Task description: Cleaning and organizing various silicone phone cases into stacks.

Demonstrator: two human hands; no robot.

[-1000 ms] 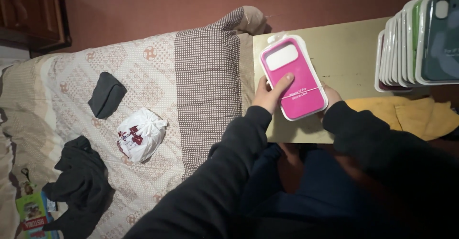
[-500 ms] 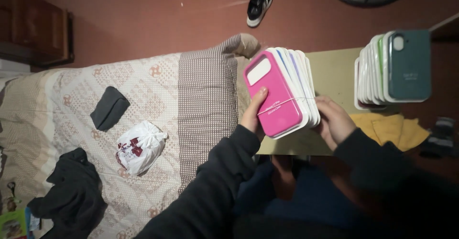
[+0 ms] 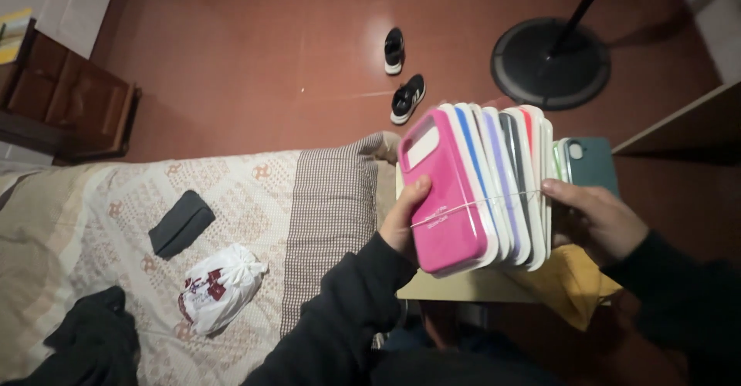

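Dim, warm indoor light; a soft glare patch on the floor (image 3: pixel 255 54) toward 12 o'clock. Dark sleeves lose detail toward 6 o'clock. Edges bend slightly; mild softness throughout.

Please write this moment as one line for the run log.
left hand: grips pink phone case, front of banded stack | right hand: supports stack's back | behind: dark green case | left: bed

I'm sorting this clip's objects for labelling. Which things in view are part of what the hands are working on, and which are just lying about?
In hand:
- bundle of boxed phone cases, pink one in front, a thin band around it
- left hand and right hand gripping its two ends
- dark green case behind

Lying about:
- white plastic bag
- dark pouch
- shoes
- fan base
- yellow cloth
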